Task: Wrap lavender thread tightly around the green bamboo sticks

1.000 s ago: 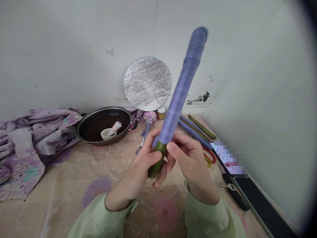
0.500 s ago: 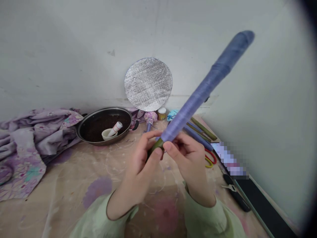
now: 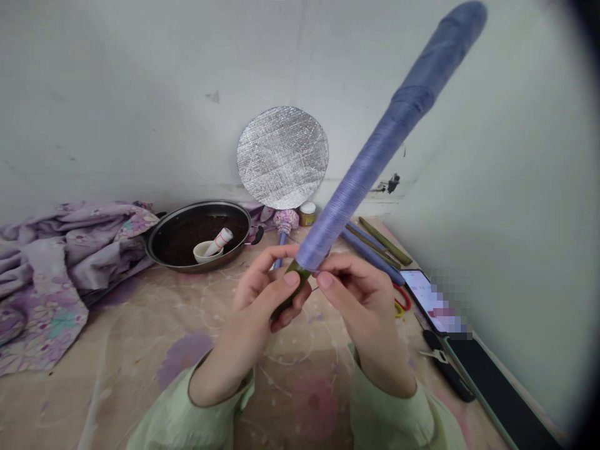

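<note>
A long stick (image 3: 360, 172) wrapped in blue-purple thread slants up to the right, its bare green lower end (image 3: 291, 284) showing below the wrapping. My left hand (image 3: 262, 294) is closed round that green end, with the thumb on top. Close beside it my right hand (image 3: 360, 297) pinches a thin blue thread (image 3: 315, 271) where the wrapping stops. The thread's far course is mostly hidden by the fingers. Behind my hands, more green and blue-wrapped sticks (image 3: 375, 253) lie on the table.
On the flowered tablecloth (image 3: 154, 325), a dark pan (image 3: 180, 240) holds a white cup (image 3: 206, 251) with a roll in it. A silver disc (image 3: 283, 157) leans near the wall, beside a small jar (image 3: 307, 214). Purple cloth (image 3: 51, 275) lies left; scissors (image 3: 402, 299), phone (image 3: 424, 300) and keys (image 3: 438, 355) lie right.
The wrapped stick has tilted steeper and its lower end has moved slightly left and down. My right hand has drawn a little away from my left, showing the thread between.
</note>
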The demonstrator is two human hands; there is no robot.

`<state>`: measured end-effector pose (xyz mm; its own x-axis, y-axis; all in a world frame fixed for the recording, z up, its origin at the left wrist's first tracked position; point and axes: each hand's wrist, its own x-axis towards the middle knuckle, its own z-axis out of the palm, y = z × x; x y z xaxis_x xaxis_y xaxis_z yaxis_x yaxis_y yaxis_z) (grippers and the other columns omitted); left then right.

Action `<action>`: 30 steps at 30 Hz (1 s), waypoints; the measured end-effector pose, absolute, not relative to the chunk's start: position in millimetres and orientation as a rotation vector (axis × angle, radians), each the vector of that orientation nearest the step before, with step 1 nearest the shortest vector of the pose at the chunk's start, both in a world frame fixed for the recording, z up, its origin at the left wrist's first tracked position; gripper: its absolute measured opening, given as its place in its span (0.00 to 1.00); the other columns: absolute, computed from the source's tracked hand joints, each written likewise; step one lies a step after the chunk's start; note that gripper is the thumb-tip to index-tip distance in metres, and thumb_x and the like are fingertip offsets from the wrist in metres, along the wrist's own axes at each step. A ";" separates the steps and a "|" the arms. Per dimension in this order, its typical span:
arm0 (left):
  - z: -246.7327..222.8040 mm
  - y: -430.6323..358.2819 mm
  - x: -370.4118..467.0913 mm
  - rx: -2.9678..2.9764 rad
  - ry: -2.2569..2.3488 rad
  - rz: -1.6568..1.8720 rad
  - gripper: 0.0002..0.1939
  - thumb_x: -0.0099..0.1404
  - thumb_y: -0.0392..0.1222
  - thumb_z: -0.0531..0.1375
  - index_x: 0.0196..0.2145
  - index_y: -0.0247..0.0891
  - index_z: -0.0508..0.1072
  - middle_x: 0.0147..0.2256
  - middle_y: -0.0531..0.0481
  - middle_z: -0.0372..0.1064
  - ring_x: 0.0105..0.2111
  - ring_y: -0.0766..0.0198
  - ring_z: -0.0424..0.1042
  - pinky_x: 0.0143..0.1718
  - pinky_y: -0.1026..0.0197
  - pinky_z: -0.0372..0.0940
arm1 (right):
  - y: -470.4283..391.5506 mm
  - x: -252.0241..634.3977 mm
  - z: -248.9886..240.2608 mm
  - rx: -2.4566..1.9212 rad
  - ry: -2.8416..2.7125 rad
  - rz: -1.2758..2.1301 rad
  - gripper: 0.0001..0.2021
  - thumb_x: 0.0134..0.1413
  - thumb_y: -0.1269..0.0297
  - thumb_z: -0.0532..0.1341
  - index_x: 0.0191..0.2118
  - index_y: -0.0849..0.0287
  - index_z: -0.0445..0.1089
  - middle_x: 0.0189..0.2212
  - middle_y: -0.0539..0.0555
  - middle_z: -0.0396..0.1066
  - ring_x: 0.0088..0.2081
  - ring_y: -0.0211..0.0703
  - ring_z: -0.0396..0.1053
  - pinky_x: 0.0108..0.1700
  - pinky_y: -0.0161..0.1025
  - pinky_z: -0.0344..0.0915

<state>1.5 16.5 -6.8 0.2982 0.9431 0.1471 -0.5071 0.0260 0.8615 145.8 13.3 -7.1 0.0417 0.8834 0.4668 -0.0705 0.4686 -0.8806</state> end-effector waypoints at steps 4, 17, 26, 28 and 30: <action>-4.7 18.9 4.9 0.945 0.533 1.200 0.13 0.65 0.49 0.63 0.32 0.38 0.67 0.19 0.57 0.63 0.15 0.75 0.52 0.15 0.72 0.44 | 12.3 148.3 -11.3 -0.812 -1.357 0.872 0.03 0.58 0.62 0.69 0.33 0.52 0.76 0.29 0.52 0.79 0.31 0.46 0.78 0.28 0.40 0.76; -5.9 26.4 6.7 0.780 0.444 1.004 0.16 0.63 0.54 0.61 0.30 0.37 0.67 0.16 0.59 0.56 0.13 0.75 0.50 0.14 0.71 0.46 | 7.7 140.3 -8.2 -0.732 -1.283 1.080 0.05 0.60 0.63 0.66 0.33 0.56 0.72 0.21 0.49 0.78 0.20 0.44 0.78 0.24 0.40 0.77; -1.7 20.3 8.6 0.814 0.485 1.095 0.17 0.61 0.53 0.64 0.29 0.37 0.65 0.18 0.56 0.61 0.16 0.74 0.56 0.17 0.71 0.50 | 9.8 140.4 -5.7 -0.777 -1.279 0.831 0.05 0.58 0.68 0.65 0.30 0.55 0.72 0.18 0.47 0.72 0.18 0.38 0.70 0.21 0.36 0.68; -0.4 18.6 8.8 0.810 0.485 1.110 0.17 0.58 0.50 0.66 0.29 0.37 0.64 0.19 0.56 0.61 0.16 0.74 0.55 0.16 0.71 0.48 | 11.6 141.2 -3.5 -0.830 -1.298 0.715 0.06 0.56 0.70 0.66 0.28 0.55 0.72 0.18 0.46 0.70 0.20 0.38 0.68 0.22 0.35 0.65; 0.6 17.6 8.9 0.800 0.482 1.080 0.16 0.57 0.46 0.67 0.31 0.38 0.64 0.19 0.58 0.60 0.16 0.76 0.51 0.15 0.73 0.45 | 13.1 142.0 -2.5 -0.869 -1.321 0.651 0.06 0.54 0.70 0.66 0.27 0.55 0.73 0.18 0.47 0.69 0.21 0.37 0.66 0.22 0.35 0.64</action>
